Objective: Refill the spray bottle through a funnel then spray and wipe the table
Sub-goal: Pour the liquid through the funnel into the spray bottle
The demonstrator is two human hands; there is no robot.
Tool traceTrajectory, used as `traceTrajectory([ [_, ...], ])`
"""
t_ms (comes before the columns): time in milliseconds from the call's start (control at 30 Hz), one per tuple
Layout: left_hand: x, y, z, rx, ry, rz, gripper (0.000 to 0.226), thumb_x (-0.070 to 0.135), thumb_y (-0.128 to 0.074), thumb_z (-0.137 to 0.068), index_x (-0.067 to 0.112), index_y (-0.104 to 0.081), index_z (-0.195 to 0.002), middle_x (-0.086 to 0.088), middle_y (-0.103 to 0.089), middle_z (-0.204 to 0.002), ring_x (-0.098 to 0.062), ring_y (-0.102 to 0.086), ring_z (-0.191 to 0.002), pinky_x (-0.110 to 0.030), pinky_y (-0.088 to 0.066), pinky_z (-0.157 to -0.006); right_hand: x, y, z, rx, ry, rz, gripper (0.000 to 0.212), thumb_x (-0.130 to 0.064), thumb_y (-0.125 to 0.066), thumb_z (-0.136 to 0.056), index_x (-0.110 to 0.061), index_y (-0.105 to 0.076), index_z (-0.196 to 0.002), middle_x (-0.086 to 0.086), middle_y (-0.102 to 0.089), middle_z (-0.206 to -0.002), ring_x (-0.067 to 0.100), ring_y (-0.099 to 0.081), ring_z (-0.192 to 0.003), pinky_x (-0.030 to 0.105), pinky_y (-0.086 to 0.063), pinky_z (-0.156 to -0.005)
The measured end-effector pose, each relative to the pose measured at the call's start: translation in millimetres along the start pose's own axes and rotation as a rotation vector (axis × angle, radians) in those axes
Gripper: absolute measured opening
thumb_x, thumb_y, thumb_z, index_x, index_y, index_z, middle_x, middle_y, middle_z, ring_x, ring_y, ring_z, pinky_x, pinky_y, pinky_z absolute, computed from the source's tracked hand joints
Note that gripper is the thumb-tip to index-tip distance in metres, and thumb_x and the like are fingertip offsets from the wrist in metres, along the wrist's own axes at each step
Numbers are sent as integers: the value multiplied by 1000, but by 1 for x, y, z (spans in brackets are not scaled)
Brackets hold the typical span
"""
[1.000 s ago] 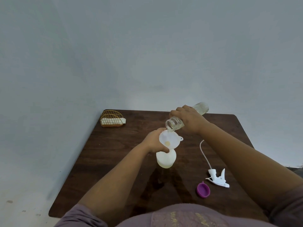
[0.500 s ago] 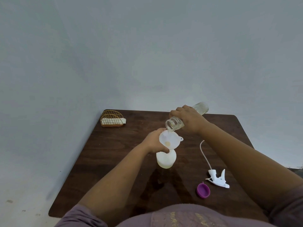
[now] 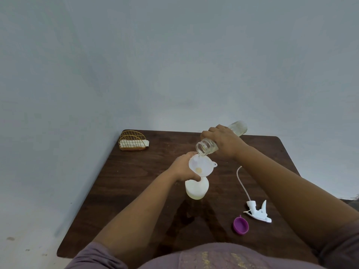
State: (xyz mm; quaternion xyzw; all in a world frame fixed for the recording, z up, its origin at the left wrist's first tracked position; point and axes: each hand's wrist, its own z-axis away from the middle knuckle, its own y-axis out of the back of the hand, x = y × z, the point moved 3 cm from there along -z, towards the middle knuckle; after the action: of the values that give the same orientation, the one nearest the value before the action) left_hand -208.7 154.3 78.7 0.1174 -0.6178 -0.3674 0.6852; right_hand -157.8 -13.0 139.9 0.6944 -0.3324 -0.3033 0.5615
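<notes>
Dark wood tabletop (image 3: 136,181) against grey wall (image 3: 174,65); your left hand (image 3: 181,167) grips funnel (image 3: 201,165), right hand (image 3: 223,140) grips tilted clear bottle (image 3: 208,147).

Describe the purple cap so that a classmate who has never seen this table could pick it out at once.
Start at the dark wooden table and look to its near right part. There the white spray trigger head lies with its long tube; the purple cap sits just nearer and left of it. It is the only purple thing, small and round, open side up.
</notes>
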Motion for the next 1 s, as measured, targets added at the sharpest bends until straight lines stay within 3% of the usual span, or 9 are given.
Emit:
traceTrajectory([
  [133,1,0,1,-2,0,3,81,17,-84,-68,23,-43,-137,0,-52,-133,-19,-51,-115,-36,-49,-95,0,1,0,6,6,5,38,-19,-66,-78,-27,-54,-113,-3,-56,-95,21,-46,-89,29,-31,-76],
  [467,1,0,0,-4,-8,-6,80,18,-84,-69,24,-42,-137,0,-51,-134,-19,-50,-118,-34,-47,-94,0,0,0,7,4,-2,39,-22,-68,-76,-28,-53,-111,-4,-56,-93,18,-43,-85,32,-38,-79],
  [633,1,0,0,-7,-7,-4,80,18,-84,-69,24,-42,-137,0,-51,-134,-20,-50,-118,-35,-48,-96,1,-1,0,2,4,7,38,-23,-69,-76,-28,-52,-110,-5,-55,-94,18,-43,-86,29,-31,-76],
  [1000,-1,0,-1,-5,6,5,82,19,-85,-68,25,-43,-138,1,-51,-135,-21,-51,-119,-36,-48,-96,-1,-2,-2,0,7,-15,35,-24,-68,-77,-29,-53,-108,-4,-56,-92,20,-47,-88,33,-39,-80],
])
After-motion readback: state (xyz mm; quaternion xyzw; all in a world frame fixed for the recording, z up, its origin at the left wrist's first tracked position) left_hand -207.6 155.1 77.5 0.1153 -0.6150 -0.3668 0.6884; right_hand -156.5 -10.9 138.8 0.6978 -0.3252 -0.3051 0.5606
